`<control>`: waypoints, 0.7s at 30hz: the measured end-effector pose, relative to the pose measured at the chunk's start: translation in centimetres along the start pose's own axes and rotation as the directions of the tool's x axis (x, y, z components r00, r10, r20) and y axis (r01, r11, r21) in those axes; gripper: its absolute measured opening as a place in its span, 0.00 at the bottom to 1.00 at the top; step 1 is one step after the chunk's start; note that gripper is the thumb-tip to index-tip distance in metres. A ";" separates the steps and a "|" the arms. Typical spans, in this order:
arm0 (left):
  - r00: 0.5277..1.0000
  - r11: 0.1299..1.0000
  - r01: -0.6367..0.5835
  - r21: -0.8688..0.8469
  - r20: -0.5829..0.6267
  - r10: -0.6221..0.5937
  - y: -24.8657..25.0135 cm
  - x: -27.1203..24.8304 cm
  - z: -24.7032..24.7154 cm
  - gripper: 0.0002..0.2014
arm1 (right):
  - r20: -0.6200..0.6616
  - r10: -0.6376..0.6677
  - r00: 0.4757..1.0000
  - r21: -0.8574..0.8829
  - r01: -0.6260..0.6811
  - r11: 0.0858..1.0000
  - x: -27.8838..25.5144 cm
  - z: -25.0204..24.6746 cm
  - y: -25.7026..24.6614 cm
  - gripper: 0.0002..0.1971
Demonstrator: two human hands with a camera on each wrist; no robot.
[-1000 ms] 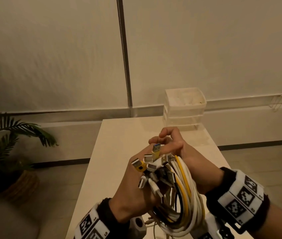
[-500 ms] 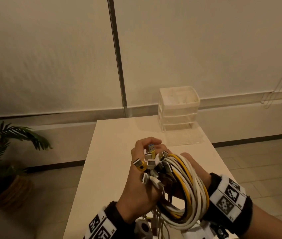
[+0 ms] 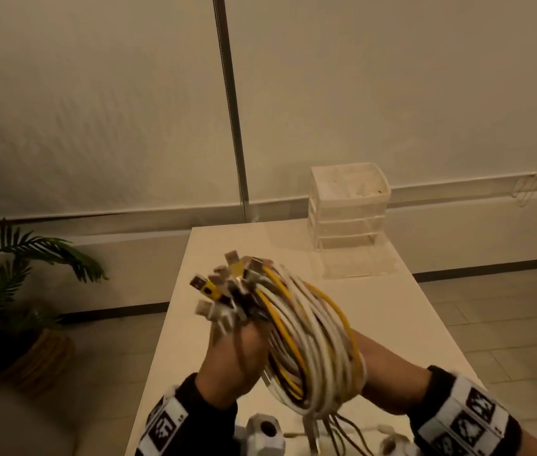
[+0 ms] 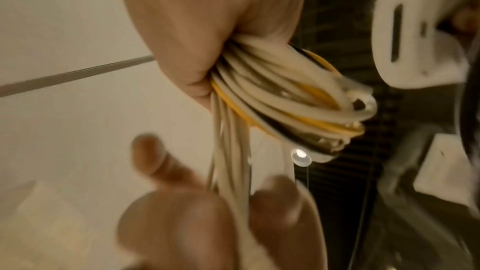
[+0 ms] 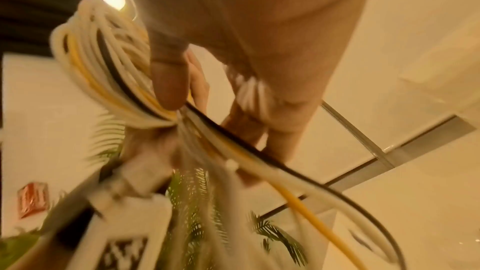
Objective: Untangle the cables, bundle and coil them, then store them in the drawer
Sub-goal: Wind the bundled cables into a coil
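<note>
Above the near end of the white table (image 3: 392, 324), both hands clutch the coiled cable bundle (image 3: 309, 340) — left hand (image 3: 234, 360) wrapped round the plug-end strands, right hand (image 4: 207, 28) (mostly hidden behind the loops) closed through the coil. At 1 o'clock stands a clear drawer unit (image 3: 347, 205), its bottom drawer (image 3: 355, 261) pulled open; at 9 o'clock, a potted palm (image 3: 14, 291).

The coiled white and yellow rubbery cables (image 3: 306, 340) look smooth, tipped with shiny metal plugs (image 3: 227, 284). The clear glossy plastic drawer unit (image 3: 347, 205) stands on a smooth matt white table (image 3: 425, 324).
</note>
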State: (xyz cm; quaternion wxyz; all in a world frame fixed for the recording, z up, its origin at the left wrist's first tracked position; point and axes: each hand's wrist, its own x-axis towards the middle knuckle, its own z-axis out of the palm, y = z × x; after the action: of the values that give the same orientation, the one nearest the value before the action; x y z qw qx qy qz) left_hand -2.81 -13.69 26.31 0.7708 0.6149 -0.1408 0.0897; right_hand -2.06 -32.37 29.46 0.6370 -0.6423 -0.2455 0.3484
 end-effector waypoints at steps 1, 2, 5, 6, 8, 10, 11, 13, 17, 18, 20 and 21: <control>0.999 0.986 0.024 -0.163 0.026 -0.020 0.4 0.2 0.3 0.15 | 0.033 0.026 0.999 -0.008 -0.026 1.000 0.2 0.2 0.2 0.19; 0.996 0.944 0.090 -0.317 0.053 -0.077 1.1 0.7 0.5 0.11 | 0.064 0.022 0.998 0.003 -0.022 1.000 0.4 0.0 0.6 0.18; 0.965 0.860 0.254 -0.443 0.057 -0.256 2.8 1.6 1.4 0.22 | 0.036 0.079 0.996 0.003 -0.079 0.997 0.9 0.2 0.9 0.20; 0.955 0.841 0.292 -0.457 0.095 -0.280 3.0 1.6 1.6 0.26 | 0.026 0.090 0.996 0.030 -0.090 0.995 1.2 0.4 0.9 0.19; 0.951 0.844 0.307 -0.440 0.171 -0.257 3.1 1.6 1.7 0.23 | 0.029 0.104 0.994 0.057 -0.106 0.993 1.2 0.9 0.6 0.15; 0.949 0.852 0.314 -0.420 0.128 -0.287 2.8 1.9 1.9 0.28 | 0.042 0.129 0.991 0.136 -0.134 0.982 1.3 0.6 1.1 0.10; 0.942 0.858 0.326 -0.398 0.059 -0.331 2.6 2.3 2.1 0.36 | 0.042 0.131 0.991 0.203 -0.137 0.970 1.4 0.5 1.4 0.09; 0.933 0.879 0.321 -0.352 -0.042 -0.357 2.3 3.1 2.5 0.43 | 0.025 0.103 0.994 0.349 -0.105 0.931 2.0 0.8 2.0 0.07; 0.949 0.942 0.185 -0.281 -0.197 -0.245 2.1 5.1 3.0 0.19 | -0.076 0.052 0.996 0.386 -0.019 0.922 3.4 1.4 3.4 0.11; 0.944 0.948 0.180 -0.262 -0.225 -0.241 2.0 5.3 3.0 0.15 | -0.094 0.065 0.993 0.367 -0.026 0.930 3.5 1.2 3.4 0.12; 0.932 0.960 0.191 -0.203 -0.269 -0.242 2.3 5.3 3.2 0.03 | -0.082 0.082 0.993 0.307 -0.053 0.950 3.3 0.8 3.2 0.11; 0.928 0.964 0.202 -0.171 -0.280 -0.245 2.4 5.1 3.3 0.06 | -0.059 0.090 0.994 0.265 -0.071 0.962 3.1 0.6 3.1 0.10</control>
State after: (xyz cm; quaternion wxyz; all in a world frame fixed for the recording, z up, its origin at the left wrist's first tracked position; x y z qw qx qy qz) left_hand 0.87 -16.57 30.85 0.8294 0.5508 0.0422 0.0828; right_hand -0.96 -29.81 25.99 0.7100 -0.5736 -0.1484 0.3806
